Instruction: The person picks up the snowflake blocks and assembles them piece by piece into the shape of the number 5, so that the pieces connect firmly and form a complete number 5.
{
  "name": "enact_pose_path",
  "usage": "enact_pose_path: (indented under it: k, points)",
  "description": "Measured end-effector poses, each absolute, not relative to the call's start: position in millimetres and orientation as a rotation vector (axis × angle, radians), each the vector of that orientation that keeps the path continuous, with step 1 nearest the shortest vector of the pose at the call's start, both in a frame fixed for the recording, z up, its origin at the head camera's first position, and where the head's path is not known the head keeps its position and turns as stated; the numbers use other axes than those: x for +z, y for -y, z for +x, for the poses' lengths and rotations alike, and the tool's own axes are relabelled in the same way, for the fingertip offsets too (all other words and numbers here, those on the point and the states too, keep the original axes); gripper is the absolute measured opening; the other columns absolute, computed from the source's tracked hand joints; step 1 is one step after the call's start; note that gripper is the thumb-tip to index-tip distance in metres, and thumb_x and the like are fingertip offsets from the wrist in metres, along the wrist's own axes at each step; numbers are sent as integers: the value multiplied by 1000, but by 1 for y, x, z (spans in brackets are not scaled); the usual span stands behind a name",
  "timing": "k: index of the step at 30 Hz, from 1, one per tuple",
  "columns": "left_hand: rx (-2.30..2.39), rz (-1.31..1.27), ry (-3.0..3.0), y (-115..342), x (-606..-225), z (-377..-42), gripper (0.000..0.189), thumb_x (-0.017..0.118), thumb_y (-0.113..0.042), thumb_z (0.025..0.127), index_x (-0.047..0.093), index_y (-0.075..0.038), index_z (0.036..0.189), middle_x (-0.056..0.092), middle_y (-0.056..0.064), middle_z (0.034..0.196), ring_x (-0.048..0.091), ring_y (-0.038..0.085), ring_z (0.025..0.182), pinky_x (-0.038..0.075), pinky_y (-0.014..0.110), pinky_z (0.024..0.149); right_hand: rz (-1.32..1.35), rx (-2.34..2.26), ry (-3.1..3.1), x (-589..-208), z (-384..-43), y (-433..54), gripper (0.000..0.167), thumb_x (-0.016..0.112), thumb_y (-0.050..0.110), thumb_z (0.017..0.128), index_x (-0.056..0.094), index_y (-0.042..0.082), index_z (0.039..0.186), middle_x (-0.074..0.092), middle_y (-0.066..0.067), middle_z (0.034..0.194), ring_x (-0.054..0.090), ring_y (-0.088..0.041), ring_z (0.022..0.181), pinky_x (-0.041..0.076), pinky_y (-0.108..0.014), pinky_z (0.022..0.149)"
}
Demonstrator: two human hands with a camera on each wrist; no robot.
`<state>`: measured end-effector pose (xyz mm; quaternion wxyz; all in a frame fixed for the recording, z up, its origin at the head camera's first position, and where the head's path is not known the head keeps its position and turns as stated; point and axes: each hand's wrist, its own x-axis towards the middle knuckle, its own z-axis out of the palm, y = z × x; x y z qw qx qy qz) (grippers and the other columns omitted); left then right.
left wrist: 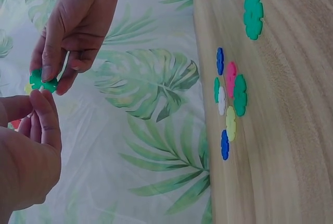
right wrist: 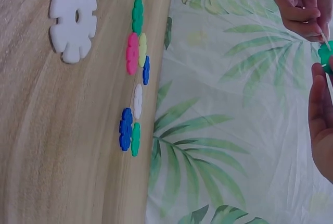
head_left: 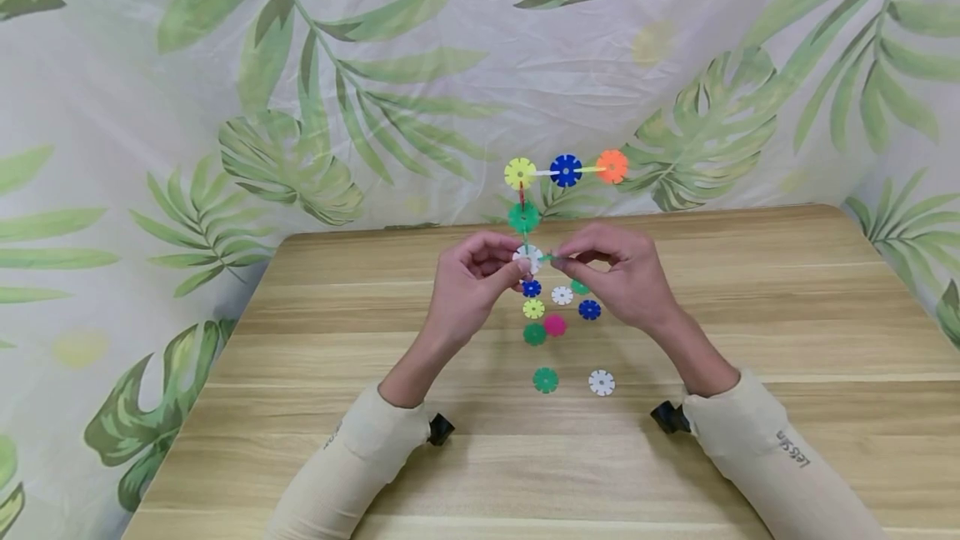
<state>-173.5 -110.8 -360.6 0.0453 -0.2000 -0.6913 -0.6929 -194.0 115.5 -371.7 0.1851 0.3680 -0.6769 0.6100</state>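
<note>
In the head view my left hand (head_left: 467,283) pinches a white notched disc (head_left: 529,257) between thumb and fingers. That disc is the low end of a raised chain of slotted discs: a green disc (head_left: 523,217), a yellow disc (head_left: 520,173), a blue disc (head_left: 566,171) and an orange disc (head_left: 612,166), with others edge-on between them. My right hand (head_left: 628,280) pinches a green disc, seen edge-on at the white disc's right rim. The left wrist view shows this green disc (left wrist: 43,82) more face-on, between both hands' fingertips.
Several loose discs lie on the wooden table (head_left: 337,357) below the hands, among them a pink disc (head_left: 554,325) and a blue disc (head_left: 589,309). Nearer to me are a green disc (head_left: 545,380) and a white disc (head_left: 602,382). A leaf-patterned cloth (head_left: 375,90) hangs behind.
</note>
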Motion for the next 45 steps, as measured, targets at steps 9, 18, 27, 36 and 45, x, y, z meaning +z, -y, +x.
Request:
enact_pose_path:
  k: [9,18,27,36,45]
  points:
    - [-2129,-635,2102,110,-358,-171,19,76,5,94,70,11,111,75,11,92,74,16,73,67,30,71,1104,1708,1850,-375,-196,-116,27,74,-28,80,80,-5,92,80,-13,90,74,-4,86,62,-18,74]
    - [-2127,-640,2101,109,-360,-172,18,75,6,95,68,11,112,73,12,94,73,10,74,65,26,70,1098,1712,1867,-376,-196,-114,27,74,-27,82,79,-3,93,79,-17,93,74,-4,88,63,-21,77]
    - [-2120,-653,2131,109,-361,-173,22,75,6,95,65,10,115,71,11,96,72,10,75,66,31,71,1098,1673,1911,-371,-194,-115,26,73,-24,84,80,-1,95,77,-19,97,73,-4,93,64,-21,80]
    - [-2182,-623,2101,109,-361,-173,21,73,5,97,64,9,115,70,8,95,74,10,78,66,27,72,1074,1638,1954,-370,-195,-117,26,75,-21,86,80,-1,101,78,-19,101,73,-7,97,64,-22,82]
    - [-2146,-592,2104,113,-358,-173,21,71,7,97,63,9,116,70,1,94,73,10,80,65,26,73,977,1599,2095,-366,-194,-125,24,80,-14,87,80,1,107,79,-16,108,73,-5,103,65,-22,81]
